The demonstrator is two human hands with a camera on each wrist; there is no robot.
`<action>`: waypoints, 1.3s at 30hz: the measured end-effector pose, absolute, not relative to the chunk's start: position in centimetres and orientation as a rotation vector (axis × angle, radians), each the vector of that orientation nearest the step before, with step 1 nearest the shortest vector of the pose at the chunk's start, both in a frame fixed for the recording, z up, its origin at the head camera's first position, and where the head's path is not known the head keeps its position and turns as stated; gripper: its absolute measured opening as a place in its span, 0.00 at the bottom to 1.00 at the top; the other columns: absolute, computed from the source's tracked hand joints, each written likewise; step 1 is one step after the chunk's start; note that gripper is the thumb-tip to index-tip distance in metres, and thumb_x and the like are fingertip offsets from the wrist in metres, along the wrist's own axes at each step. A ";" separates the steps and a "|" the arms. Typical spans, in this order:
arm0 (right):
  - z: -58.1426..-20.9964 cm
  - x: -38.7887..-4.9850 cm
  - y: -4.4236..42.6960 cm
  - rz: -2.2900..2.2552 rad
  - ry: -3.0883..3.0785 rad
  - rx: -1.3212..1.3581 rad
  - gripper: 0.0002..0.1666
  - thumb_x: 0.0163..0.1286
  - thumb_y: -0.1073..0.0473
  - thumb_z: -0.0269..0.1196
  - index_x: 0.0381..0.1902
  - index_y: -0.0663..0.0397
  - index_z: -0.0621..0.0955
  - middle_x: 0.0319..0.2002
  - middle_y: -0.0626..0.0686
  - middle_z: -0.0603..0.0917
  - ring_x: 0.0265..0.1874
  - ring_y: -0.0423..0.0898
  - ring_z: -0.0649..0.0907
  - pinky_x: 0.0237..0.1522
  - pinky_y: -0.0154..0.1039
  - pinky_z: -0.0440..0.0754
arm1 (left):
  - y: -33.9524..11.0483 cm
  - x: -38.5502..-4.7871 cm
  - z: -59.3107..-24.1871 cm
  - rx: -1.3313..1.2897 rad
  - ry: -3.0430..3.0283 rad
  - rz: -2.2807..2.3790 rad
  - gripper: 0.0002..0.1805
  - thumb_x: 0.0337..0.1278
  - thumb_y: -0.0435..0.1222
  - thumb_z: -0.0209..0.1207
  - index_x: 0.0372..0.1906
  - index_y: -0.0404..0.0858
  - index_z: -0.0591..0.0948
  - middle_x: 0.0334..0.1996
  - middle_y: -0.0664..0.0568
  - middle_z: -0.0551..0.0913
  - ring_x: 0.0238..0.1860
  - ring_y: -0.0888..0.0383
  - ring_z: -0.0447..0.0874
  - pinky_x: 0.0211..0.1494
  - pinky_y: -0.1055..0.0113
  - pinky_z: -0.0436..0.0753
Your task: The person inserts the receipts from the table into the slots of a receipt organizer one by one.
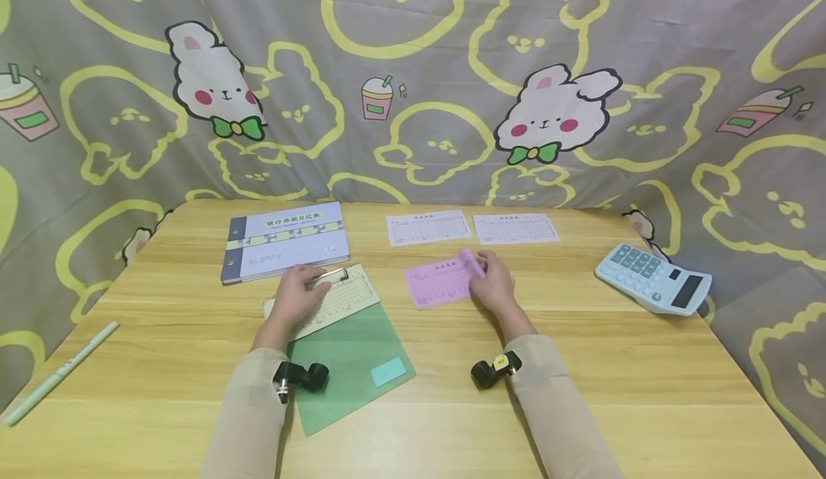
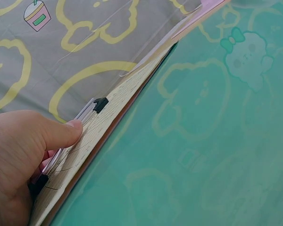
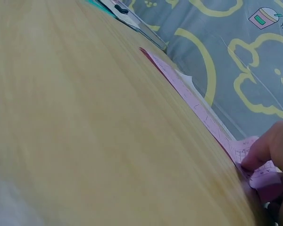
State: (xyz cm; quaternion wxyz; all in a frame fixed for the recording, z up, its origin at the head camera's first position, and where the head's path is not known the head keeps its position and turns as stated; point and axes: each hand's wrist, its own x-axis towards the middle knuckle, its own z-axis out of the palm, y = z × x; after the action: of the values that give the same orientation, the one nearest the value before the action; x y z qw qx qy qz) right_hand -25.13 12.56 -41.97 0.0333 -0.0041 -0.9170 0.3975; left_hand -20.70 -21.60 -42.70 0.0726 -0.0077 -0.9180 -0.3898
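The right hand (image 1: pixel 494 285) pinches the pink slip (image 1: pixel 437 283) by its curled right edge, beside the green board (image 1: pixel 348 357); the left hand (image 1: pixel 299 298) grips the clip (image 1: pixel 344 274) on the cream form (image 1: pixel 347 301). Excess pinch could crease the slip; a slipping thumb could disturb the clip.

Left forearm (image 1: pixel 241 421): comes in from the near side, left of centre, angled slightly right toward the far side.
Right forearm (image 1: pixel 568 421): comes in from the near side, right of centre, slanting left toward the far side.
Sleeves (image 1: pixel 545 357): beige on both arms, ending near the bare wrists.
Left hand (image 1: pixel 300 296): turned to the right, in a pinching grip.
Left thumb (image 2: pixel 61 134): stretched out on top, the fingers mostly hidden behind in the left wrist view.
Right hand (image 1: pixel 495 285): pointing far and left, fingers bent in a pinch, partly cut off in the right wrist view.
Spacing: hands well apart.
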 end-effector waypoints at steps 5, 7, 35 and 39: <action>-42.0 -25.1 12.6 1.370 -2.739 0.006 0.39 0.43 0.77 0.53 0.58 0.63 0.62 0.41 0.61 0.69 0.40 0.54 0.70 0.43 0.46 0.70 | -21.5 -20.6 -42.6 -0.030 -2.767 -1.147 0.18 0.51 0.38 0.56 0.46 0.32 0.76 0.45 0.39 0.69 0.49 0.44 0.63 0.53 0.50 0.60; -42.1 -25.1 12.6 1.375 -2.730 0.013 0.39 0.43 0.78 0.53 0.58 0.63 0.61 0.42 0.61 0.68 0.40 0.55 0.69 0.43 0.46 0.70 | -21.5 -20.6 -42.5 -0.030 -2.778 -1.154 0.18 0.52 0.37 0.55 0.47 0.32 0.75 0.46 0.39 0.69 0.50 0.44 0.62 0.54 0.50 0.59; -41.5 -24.8 15.0 1.608 -2.772 0.394 0.15 0.55 0.72 0.54 0.42 0.65 0.77 0.49 0.64 0.72 0.39 0.53 0.75 0.38 0.42 0.75 | -21.6 -20.6 -42.5 -0.052 -2.791 -1.117 0.21 0.51 0.39 0.56 0.50 0.32 0.74 0.46 0.39 0.68 0.50 0.43 0.62 0.52 0.49 0.60; -41.2 -24.7 15.3 1.775 -2.772 0.307 0.16 0.57 0.72 0.53 0.45 0.64 0.76 0.47 0.64 0.72 0.26 0.47 0.75 0.24 0.35 0.75 | -21.6 -20.6 -42.5 -0.048 -2.784 -1.135 0.23 0.49 0.40 0.58 0.49 0.32 0.74 0.45 0.39 0.69 0.48 0.43 0.63 0.51 0.50 0.61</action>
State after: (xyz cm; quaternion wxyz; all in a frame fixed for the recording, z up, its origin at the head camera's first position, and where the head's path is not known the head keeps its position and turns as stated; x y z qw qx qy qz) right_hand -24.68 15.29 -41.16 -0.0822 0.0924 -0.8357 0.5350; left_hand -20.62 -21.60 -42.53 0.0675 -0.0160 -0.9238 -0.3766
